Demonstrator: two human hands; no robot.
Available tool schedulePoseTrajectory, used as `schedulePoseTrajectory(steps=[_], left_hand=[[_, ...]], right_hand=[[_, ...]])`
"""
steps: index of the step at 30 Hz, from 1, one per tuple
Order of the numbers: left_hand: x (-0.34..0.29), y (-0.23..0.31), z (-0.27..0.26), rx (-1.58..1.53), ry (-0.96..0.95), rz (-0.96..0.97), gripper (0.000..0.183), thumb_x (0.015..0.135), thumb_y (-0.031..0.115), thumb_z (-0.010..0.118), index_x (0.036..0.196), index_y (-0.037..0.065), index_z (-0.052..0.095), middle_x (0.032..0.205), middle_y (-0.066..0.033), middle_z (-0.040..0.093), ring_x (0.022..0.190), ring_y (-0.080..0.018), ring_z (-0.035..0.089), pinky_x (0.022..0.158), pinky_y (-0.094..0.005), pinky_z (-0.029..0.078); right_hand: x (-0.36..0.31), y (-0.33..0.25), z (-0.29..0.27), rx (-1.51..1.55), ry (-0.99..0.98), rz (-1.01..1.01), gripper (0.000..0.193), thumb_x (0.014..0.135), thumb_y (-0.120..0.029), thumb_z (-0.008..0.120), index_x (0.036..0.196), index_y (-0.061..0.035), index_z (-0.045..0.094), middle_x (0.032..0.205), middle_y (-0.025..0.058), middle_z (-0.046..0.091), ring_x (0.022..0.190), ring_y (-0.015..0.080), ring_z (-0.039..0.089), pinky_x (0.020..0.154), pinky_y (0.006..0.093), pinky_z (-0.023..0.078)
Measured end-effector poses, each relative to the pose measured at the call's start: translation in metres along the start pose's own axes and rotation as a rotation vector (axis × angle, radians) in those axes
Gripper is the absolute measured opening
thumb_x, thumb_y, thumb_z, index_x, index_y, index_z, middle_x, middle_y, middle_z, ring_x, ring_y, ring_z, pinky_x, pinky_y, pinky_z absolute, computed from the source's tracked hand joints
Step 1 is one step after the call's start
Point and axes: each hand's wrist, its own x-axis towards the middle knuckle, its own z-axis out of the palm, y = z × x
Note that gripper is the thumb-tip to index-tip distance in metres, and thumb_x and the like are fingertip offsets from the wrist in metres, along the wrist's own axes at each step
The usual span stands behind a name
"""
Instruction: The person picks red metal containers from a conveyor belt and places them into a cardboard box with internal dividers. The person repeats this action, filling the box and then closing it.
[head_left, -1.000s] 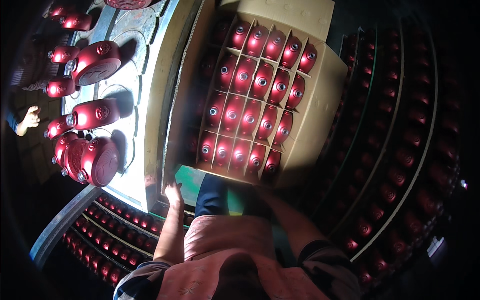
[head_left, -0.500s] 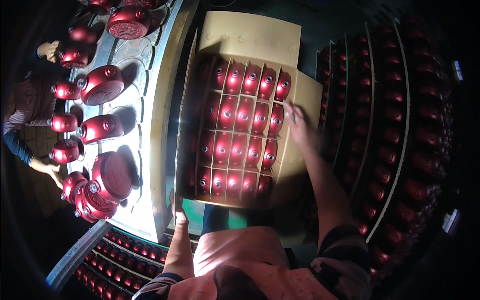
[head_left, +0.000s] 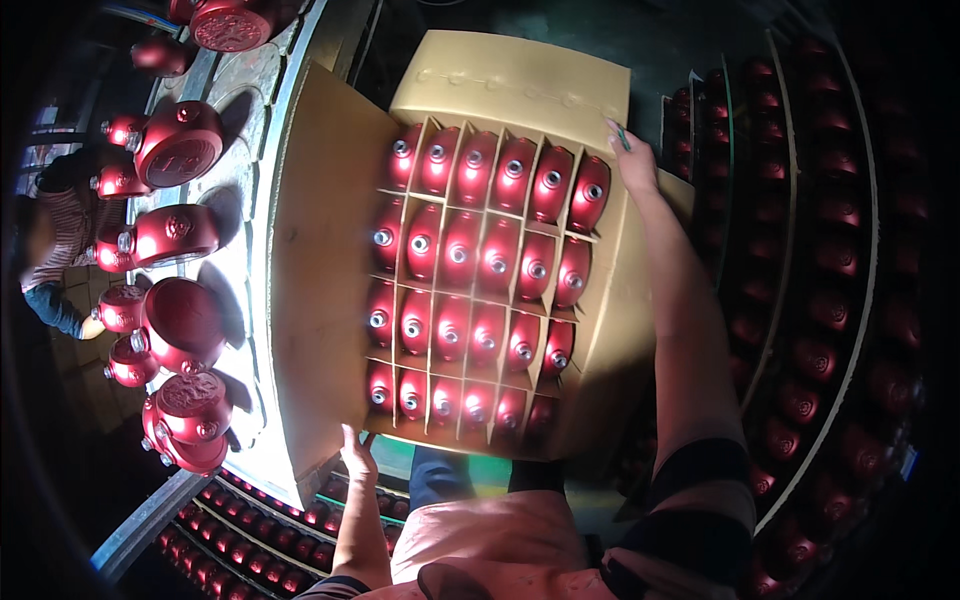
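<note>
Dividers [head_left: 541, 230] stand between the red bottles [head_left: 462, 240] in the open carton [head_left: 612, 300], likely to stop them knocking together. The carton opens upward beside the bright worktop [head_left: 245, 425], its flaps [head_left: 325, 250] spread, seemingly to leave the mouth free. Left hand [head_left: 359, 460] is at the near left corner, right hand [head_left: 634, 165] at the far right, perhaps steadying the flaps; from this angle I cannot tell whether either is clamped on them.

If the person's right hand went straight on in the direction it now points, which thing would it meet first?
The right hand would probably meet the far cardboard flap, near its right end. Depth is unclear, so it may pass above the flap or be touching it.
</note>
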Motion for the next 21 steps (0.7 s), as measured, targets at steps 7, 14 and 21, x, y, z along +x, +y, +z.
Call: schedulePoseTrajectory(steps=[7,14,21], left_hand=[[0.01,-0.014,-0.016,0.078,-0.154,-0.181,0.078,0.09,0.066,0.044,0.148,0.017,0.026,0.151,-0.003,0.03,0.14,-0.0222,0.026,0.105,-0.0566,0.028],[-0.011,-0.01,0.007,0.221,0.227,-0.75,0.1,0.076,0.08,0.05,0.139,0.003,0.041,0.132,-0.0161,0.051,0.117,-0.027,0.052,0.094,-0.0485,0.042],[0.002,0.09,0.168,0.338,-0.272,0.179,0.036,0.096,0.029,0.051,0.123,0.006,0.056,0.115,-0.0127,0.061,0.1,-0.0239,0.058,0.087,-0.0299,0.046]], right_hand=[[-0.052,0.032,-0.043,0.145,0.122,0.096,0.03,0.094,-0.014,0.058,0.123,-0.0115,0.064,0.12,0.0094,0.065,0.112,0.0133,0.056,0.096,0.0286,0.042],[-0.109,-0.086,-0.01,-0.009,-0.033,-0.349,0.027,0.089,-0.004,0.061,0.114,-0.0133,0.065,0.104,0.0097,0.063,0.094,0.0211,0.063,0.082,0.0295,0.049],[-0.101,-0.162,0.095,-0.232,-0.362,-0.059,0.037,0.086,-0.029,0.064,0.122,-0.02,0.062,0.108,0.0118,0.067,0.1,0.0316,0.063,0.087,0.0412,0.05]])
